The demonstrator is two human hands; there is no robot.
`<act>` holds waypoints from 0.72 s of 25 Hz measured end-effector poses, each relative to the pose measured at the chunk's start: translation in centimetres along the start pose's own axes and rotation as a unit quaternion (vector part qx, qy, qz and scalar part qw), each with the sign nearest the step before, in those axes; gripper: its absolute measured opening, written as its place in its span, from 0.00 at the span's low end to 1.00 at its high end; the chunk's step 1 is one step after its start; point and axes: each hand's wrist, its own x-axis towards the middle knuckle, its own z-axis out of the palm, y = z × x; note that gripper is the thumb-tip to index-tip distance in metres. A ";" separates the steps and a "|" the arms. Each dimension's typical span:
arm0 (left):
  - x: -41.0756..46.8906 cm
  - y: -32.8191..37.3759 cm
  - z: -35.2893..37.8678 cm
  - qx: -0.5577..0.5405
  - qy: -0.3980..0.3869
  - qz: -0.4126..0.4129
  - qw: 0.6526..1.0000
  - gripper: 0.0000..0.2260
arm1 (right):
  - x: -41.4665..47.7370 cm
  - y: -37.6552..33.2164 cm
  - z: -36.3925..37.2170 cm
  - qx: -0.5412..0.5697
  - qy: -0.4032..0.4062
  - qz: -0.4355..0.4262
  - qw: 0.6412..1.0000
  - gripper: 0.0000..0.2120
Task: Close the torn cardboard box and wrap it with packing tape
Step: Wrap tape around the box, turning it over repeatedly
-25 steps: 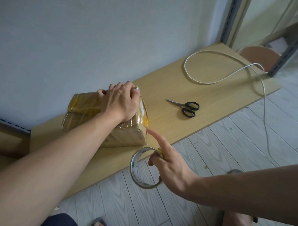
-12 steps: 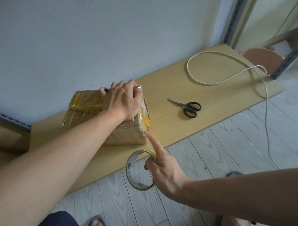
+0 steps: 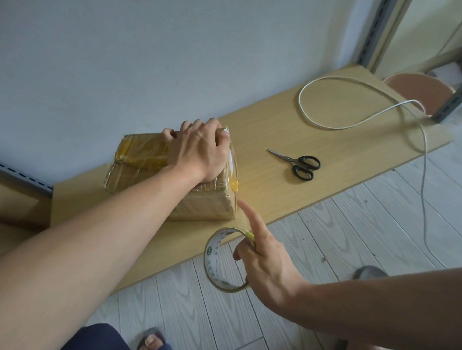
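A closed cardboard box (image 3: 141,157), wrapped in shiny yellowish tape, lies on a low wooden board (image 3: 275,125) by the wall. My left hand (image 3: 199,152) lies on top of its right end, fingers curled over the far edge, thumb at the top right corner. My right hand (image 3: 265,263) holds a roll of packing tape (image 3: 220,257) just off the board's front edge, fingers through the ring. Its index finger points up and touches the box's near right corner. A stretch of tape runs from the roll up the box's right side.
Black-handled scissors (image 3: 299,162) lie on the board right of the box. A white cable (image 3: 325,125) loops across the board's right end and trails onto the grey plank floor. A metal shelf post (image 3: 377,25) and a brown round thing (image 3: 419,90) stand at the far right. My sandalled foot (image 3: 151,345) is below.
My right hand has carried the roll a little to the left, its index finger staying at the box's near right corner. My left hand has stayed on the box.
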 end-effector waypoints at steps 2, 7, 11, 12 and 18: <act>0.0 0.0 0.1 -0.001 0.000 0.001 1.000 0.16 | -0.2 0.1 -0.3 -0.012 0.006 0.005 1.000 0.34; 0.1 -0.2 0.3 0.002 0.001 0.001 1.000 0.17 | 0.0 0.0 0.4 -0.003 0.000 -0.008 1.000 0.35; 0.2 -0.1 0.3 0.008 0.005 0.007 1.000 0.19 | 0.4 -0.3 1.5 -0.005 -0.006 -0.008 1.000 0.36; 0.2 -0.2 0.2 0.004 0.004 0.005 1.000 0.19 | 0.4 -0.5 1.8 -0.007 -0.006 -0.005 1.000 0.37; 0.1 -0.2 -0.7 -0.071 -0.044 0.008 0.996 0.23 | 0.7 -1.7 3.8 -0.019 -0.017 0.021 0.999 0.48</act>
